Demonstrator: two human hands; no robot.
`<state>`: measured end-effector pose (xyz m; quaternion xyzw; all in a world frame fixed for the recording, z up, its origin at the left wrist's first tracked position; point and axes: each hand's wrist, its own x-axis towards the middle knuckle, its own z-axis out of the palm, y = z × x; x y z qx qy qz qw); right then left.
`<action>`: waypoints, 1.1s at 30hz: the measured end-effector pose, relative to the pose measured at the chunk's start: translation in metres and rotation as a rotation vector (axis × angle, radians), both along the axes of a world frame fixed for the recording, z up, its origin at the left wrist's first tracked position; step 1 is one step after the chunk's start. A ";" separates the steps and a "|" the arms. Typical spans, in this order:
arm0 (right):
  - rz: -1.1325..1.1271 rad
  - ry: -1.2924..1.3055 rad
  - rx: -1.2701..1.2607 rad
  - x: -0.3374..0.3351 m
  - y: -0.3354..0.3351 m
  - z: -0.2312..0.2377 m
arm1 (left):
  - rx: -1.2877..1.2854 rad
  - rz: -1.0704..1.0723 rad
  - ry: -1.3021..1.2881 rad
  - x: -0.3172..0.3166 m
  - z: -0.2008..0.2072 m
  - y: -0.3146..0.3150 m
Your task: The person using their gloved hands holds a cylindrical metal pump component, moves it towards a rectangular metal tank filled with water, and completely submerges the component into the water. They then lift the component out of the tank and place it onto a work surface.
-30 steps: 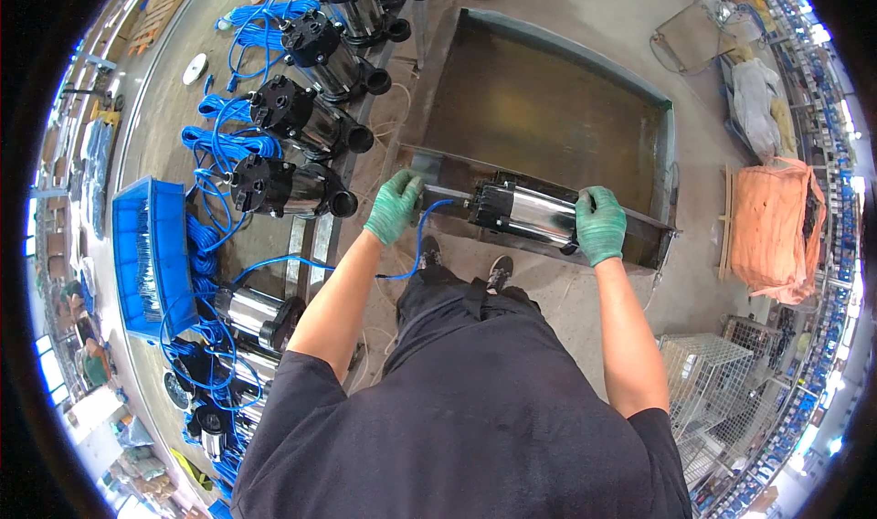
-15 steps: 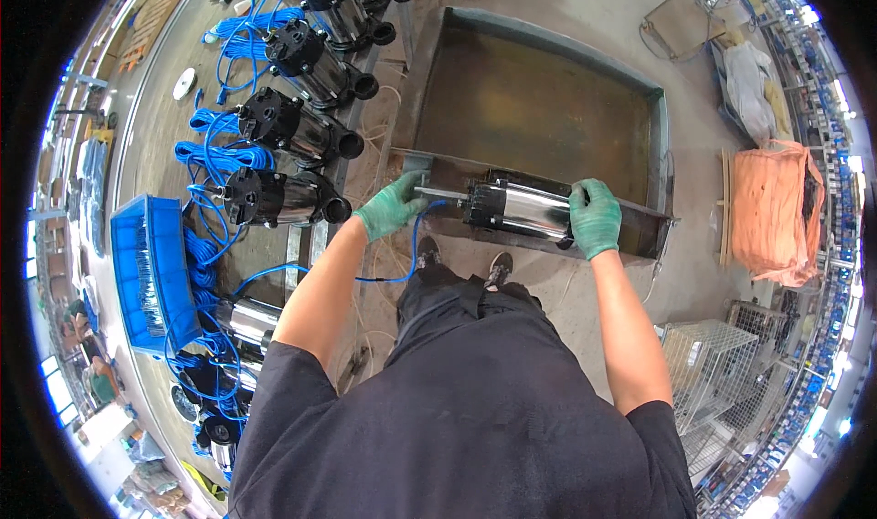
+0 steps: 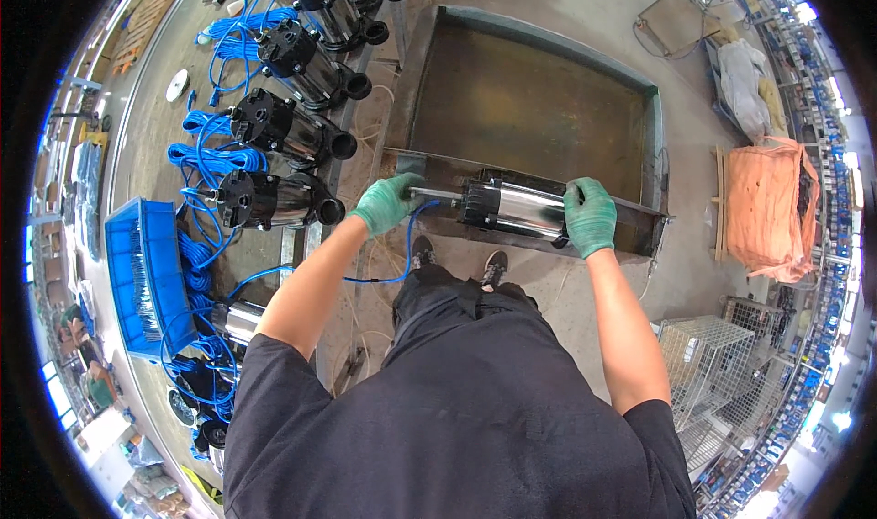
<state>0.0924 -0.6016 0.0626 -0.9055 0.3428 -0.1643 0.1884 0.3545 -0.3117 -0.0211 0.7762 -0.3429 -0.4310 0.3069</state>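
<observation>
Your green-gloved left hand (image 3: 387,203) and right hand (image 3: 590,215) grip opposite ends of the shiny steel cylindrical pump (image 3: 512,210). It lies across the rusty metal tray's (image 3: 534,108) front wall.

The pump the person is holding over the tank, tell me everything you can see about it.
The pump is a cylinder with a shiny steel-looking body and a black end cap facing the person's left. It lies on its side along the near rim of the metal tank. The left hand, in a green glove, grips its left end, where a blue cable hangs down. The gloved right hand clasps its right end.
</observation>
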 end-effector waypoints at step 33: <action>0.000 -0.012 -0.007 0.003 0.000 0.000 | -0.156 -0.069 0.045 0.013 -0.025 0.001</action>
